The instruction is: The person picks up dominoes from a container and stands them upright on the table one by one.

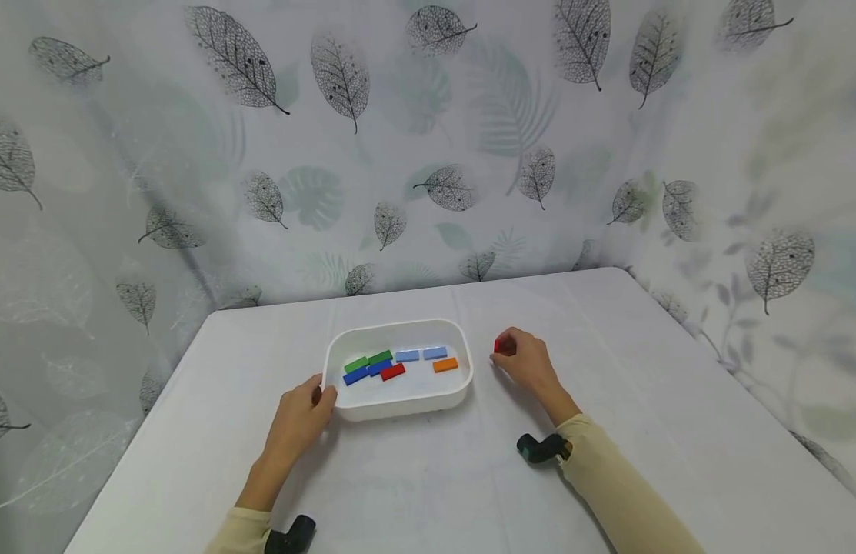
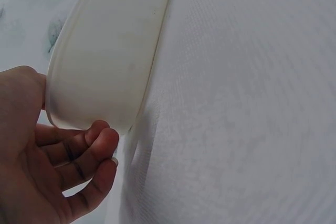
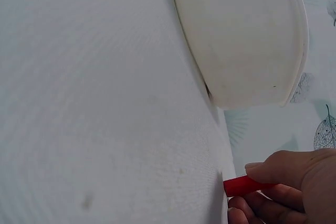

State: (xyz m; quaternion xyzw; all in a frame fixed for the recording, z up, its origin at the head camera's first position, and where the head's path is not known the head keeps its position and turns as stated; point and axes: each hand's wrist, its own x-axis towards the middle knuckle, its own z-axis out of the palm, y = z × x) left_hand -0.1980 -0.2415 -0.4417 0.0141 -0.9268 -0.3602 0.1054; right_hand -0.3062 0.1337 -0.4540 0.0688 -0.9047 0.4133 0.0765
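Observation:
A white plastic tub (image 1: pixel 400 404) stands on the table, with several small coloured blocks lying in it. At its left end my left hand (image 1: pixel 299 419) grips the rim, thumb on the near side; the left wrist view shows the fingers curled against the outer wall. To the right of the tub, my right hand (image 1: pixel 527 362) pinches a red block (image 3: pixel 241 185) between thumb and fingers, just above or on the tabletop. Inside the tub are a red block (image 1: pixel 393 372), an orange block (image 1: pixel 445 365), and green, dark blue and light blue ones.
A white cloth covers the table (image 1: pixel 428 477). Leaf-patterned curtains (image 1: pixel 414 138) hang behind it and along both sides. Black wrist devices (image 1: pixel 541 448) stick out from the sleeves of both arms.

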